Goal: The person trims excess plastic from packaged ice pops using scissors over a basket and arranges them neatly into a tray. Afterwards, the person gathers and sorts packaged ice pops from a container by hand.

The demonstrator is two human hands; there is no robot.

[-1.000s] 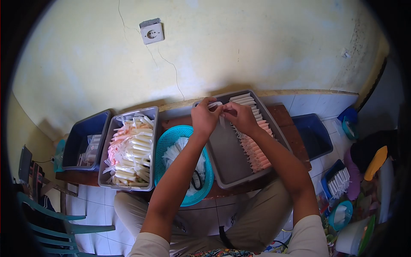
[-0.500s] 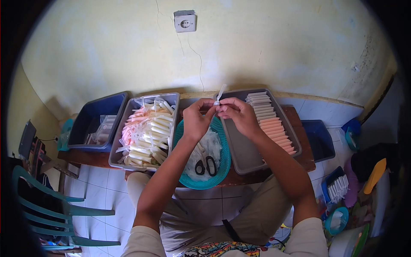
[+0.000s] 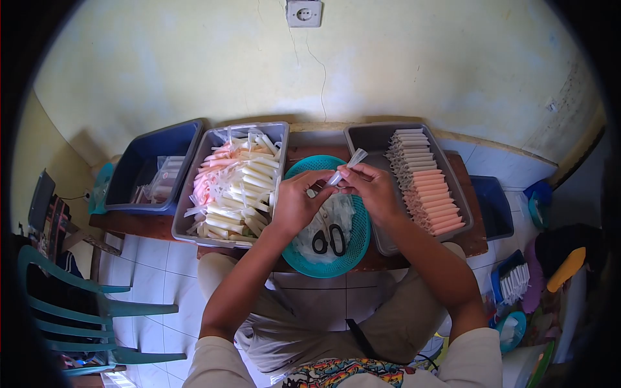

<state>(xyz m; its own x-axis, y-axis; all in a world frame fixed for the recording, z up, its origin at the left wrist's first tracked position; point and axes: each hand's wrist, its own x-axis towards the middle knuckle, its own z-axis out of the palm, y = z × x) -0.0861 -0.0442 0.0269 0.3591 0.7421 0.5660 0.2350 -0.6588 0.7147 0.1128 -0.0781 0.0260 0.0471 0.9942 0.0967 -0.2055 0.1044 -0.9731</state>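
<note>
Between my two hands is a small clear plastic sleeve (image 3: 355,159), its flared end pointing up and right. My left hand (image 3: 301,197) pinches its lower part, and my right hand (image 3: 367,185) pinches it beside the left fingertips. Below them, a teal basket (image 3: 290,260) holds clear plastic sleeves and black-handled scissors (image 3: 336,240). At the right, a grey tray (image 3: 362,137) holds rows of white and pink filled tubes (image 3: 435,194). Left of the basket, another grey tray (image 3: 179,223) is heaped with pink and cream tubes (image 3: 242,184).
A dark blue bin (image 3: 124,174) with plastic packs stands at the far left of the wooden bench (image 3: 132,224). Another blue bin (image 3: 493,204) is beyond its right end. A green chair (image 3: 71,278) is at lower left. The wall has a socket (image 3: 304,13).
The view has shifted, and both hands now appear over the teal basket rather than the right tray's edge. The plastic piece has been turned between the fingers. The scissors have come fully into sight.
</note>
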